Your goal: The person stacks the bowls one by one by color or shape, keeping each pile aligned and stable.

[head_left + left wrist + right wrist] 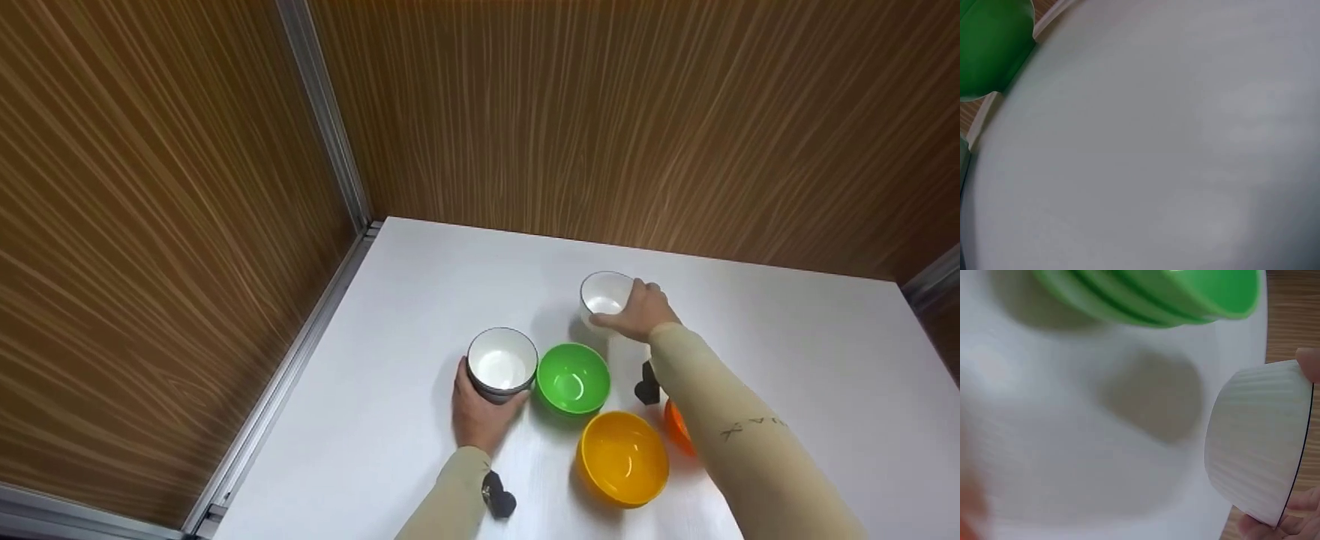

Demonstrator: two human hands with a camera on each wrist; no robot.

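Note:
My right hand (637,311) grips a white bowl (606,294) by its rim, thumb on the near side. In the right wrist view this white bowl (1258,444) has a ribbed outside and a thin dark rim, and its shadow falls on the table apart from it. My left hand (484,412) curls round the near side of a stack of white bowls (502,360) with dark rims. Right beside that stack stands a green bowl (573,379); the right wrist view shows several green bowls (1185,295) nested together. The left wrist view shows no hand.
A yellow bowl (622,459) stands nearer to me than the green ones. My right forearm partly covers an orange bowl (679,429). The white table (330,420) meets a wood-grain panel (600,127) at the back and another panel (150,225) on the left.

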